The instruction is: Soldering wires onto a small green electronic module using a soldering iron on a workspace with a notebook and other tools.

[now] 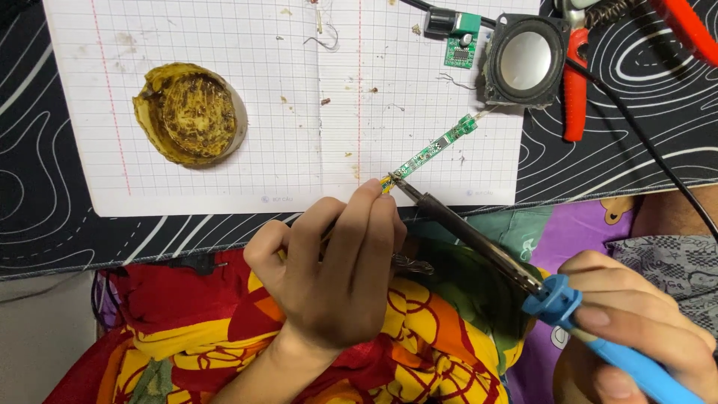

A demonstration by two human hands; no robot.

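soldering iron tip meets the near end of a narrow green circuit board

the narrow green circuit board (pixel 436 144) lies on the squared notebook paper (pixel 224 112), its long axis slanting from near-left to far-right, the far end pointing toward the small square speaker (pixel 526 61). its near end sits just beyond the fingertips of the left hand (pixel 336 269), which is curled shut, pinching something thin against that end; what exactly it pinches i cannot tell. the right hand (pixel 636 329) is wrapped around the blue handle of the soldering iron (pixel 479 239), whose shaft runs from near-right up to far-left, tip touching the board's near end. the left hand is the nearer to the board. a tin of brown flux (pixel 188 112) sits well apart, far left.
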